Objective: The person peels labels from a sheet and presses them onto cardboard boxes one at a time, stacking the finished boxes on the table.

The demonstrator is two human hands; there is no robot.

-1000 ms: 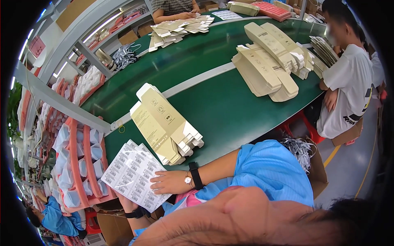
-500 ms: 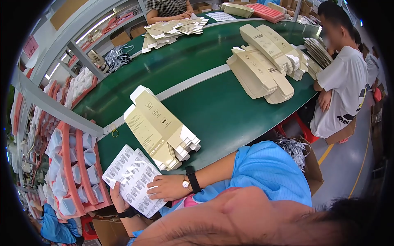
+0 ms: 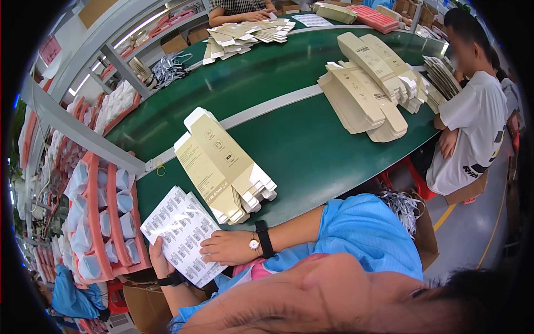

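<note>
Changes over the last second. The left hand (image 3: 160,260), mostly hidden beneath the printed sheets (image 3: 181,222) at first, now shows more fully at their left edge, gripping it. The left corner of the sheets sits higher in the view. At the far side, a small white piece (image 3: 272,15) now appears at a co-worker's hand (image 3: 257,16). At lower left, the blue-clad person (image 3: 73,296) no longer has an arm clearly raised.

Left hand (image 3: 161,261) grips label sheets (image 3: 177,225), right hand (image 3: 231,248) rests on top, beige cartons (image 3: 217,161) piled on green table (image 3: 289,150)
</note>
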